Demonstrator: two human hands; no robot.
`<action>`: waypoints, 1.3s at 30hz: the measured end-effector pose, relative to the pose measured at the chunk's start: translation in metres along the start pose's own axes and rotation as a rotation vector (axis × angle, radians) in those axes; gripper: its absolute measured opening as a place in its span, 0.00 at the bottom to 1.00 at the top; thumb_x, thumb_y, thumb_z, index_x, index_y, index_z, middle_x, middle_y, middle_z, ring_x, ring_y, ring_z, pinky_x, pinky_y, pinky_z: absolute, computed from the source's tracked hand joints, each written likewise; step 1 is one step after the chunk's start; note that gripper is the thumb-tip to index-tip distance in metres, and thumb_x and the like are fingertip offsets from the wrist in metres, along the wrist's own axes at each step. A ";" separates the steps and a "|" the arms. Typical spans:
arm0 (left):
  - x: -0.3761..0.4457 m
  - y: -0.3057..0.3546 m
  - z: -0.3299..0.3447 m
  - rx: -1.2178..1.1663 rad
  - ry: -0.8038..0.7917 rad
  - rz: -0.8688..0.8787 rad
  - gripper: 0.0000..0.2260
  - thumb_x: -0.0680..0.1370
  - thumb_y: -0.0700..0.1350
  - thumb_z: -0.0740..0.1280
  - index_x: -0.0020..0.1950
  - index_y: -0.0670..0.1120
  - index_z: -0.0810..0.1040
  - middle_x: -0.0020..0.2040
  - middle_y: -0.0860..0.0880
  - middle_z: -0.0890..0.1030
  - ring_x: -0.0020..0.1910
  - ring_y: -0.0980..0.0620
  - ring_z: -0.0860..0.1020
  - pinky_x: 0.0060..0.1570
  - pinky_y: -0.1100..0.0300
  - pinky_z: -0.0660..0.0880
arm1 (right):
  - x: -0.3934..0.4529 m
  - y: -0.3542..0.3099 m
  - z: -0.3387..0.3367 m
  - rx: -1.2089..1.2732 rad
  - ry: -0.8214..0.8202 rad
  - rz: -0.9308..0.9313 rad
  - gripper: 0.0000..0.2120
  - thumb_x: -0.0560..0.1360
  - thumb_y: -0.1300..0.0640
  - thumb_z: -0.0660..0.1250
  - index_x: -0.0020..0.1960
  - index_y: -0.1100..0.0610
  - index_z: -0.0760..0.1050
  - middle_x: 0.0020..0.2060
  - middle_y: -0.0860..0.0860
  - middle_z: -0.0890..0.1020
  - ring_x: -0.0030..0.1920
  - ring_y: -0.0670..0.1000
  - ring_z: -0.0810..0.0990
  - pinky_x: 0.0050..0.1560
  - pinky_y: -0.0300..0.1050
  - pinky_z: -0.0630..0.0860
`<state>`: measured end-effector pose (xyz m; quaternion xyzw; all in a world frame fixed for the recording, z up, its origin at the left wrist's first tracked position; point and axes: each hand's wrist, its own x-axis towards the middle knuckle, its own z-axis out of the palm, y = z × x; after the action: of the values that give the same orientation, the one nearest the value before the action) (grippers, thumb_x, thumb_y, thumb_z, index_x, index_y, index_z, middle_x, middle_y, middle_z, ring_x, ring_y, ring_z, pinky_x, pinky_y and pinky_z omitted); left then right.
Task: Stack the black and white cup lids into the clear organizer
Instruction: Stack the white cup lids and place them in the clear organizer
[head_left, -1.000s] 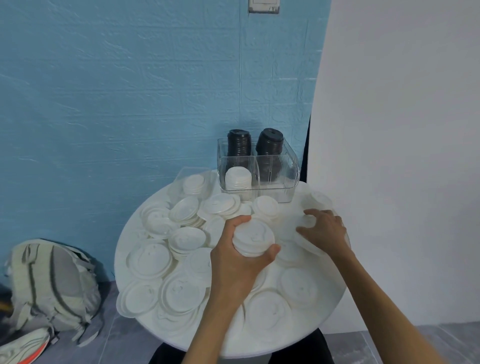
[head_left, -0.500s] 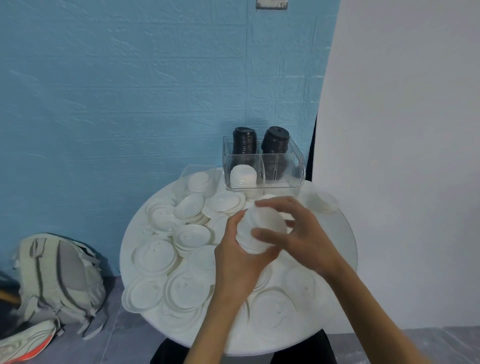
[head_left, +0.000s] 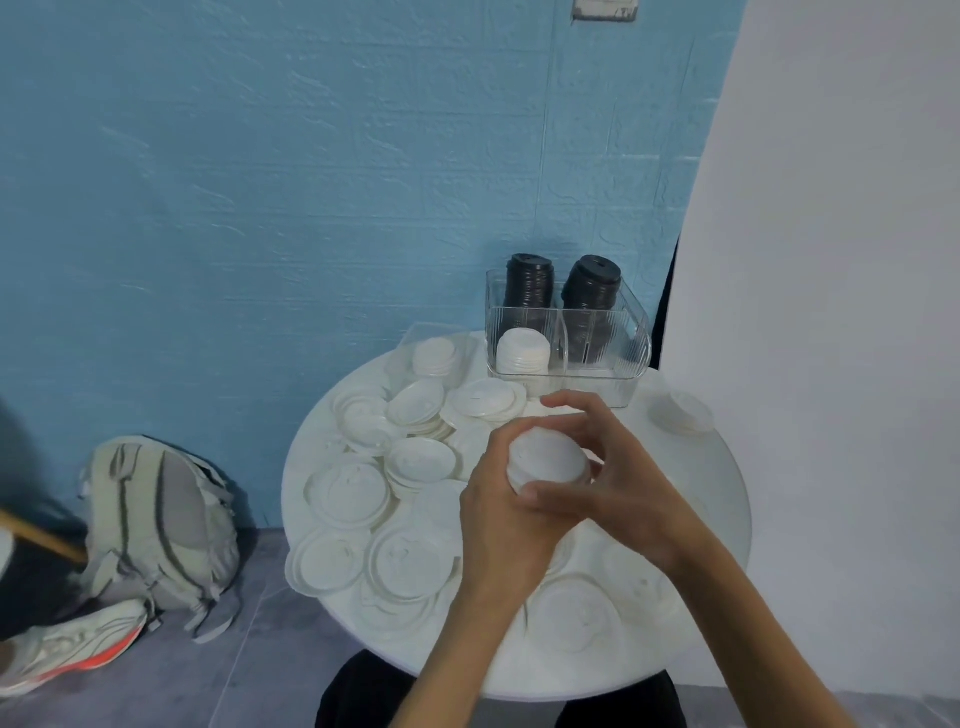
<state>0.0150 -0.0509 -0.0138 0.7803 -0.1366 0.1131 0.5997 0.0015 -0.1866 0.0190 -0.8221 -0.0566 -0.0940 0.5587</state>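
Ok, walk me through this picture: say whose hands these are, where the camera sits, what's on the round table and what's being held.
There is no machine here, only a person working with bare hands. The camera is worn on the head and looks forward and down, so both arms reach in from the bottom of the picture. The left hand and the right hand together grip a small stack of white lids above the round white table. Many more loose white lids cover the table. At its far edge stands the clear organizer, with two tall black lid stacks in the back and a short white stack in front. A backpack lies on the floor.
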 end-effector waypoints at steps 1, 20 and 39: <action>-0.001 0.001 0.000 0.009 -0.006 0.017 0.33 0.67 0.49 0.82 0.53 0.81 0.67 0.50 0.79 0.76 0.51 0.75 0.77 0.48 0.77 0.72 | -0.001 0.002 0.000 0.015 0.000 0.009 0.38 0.63 0.59 0.84 0.67 0.42 0.71 0.54 0.38 0.82 0.59 0.40 0.79 0.58 0.36 0.77; 0.007 -0.014 0.000 -0.035 -0.020 -0.020 0.30 0.62 0.54 0.84 0.59 0.62 0.75 0.53 0.71 0.79 0.52 0.67 0.78 0.46 0.76 0.71 | -0.034 0.083 -0.110 -0.431 -0.100 0.345 0.47 0.56 0.31 0.79 0.73 0.36 0.68 0.65 0.32 0.69 0.68 0.44 0.68 0.69 0.46 0.66; 0.005 -0.012 0.004 -0.054 -0.022 -0.023 0.32 0.61 0.53 0.85 0.60 0.61 0.75 0.52 0.70 0.80 0.51 0.68 0.79 0.44 0.75 0.72 | -0.001 0.002 -0.050 0.091 0.133 -0.081 0.30 0.64 0.41 0.76 0.63 0.46 0.73 0.58 0.49 0.78 0.53 0.52 0.84 0.48 0.44 0.81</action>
<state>0.0242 -0.0519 -0.0234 0.7665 -0.1372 0.0940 0.6204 -0.0041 -0.2339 0.0346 -0.7847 -0.0569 -0.1681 0.5939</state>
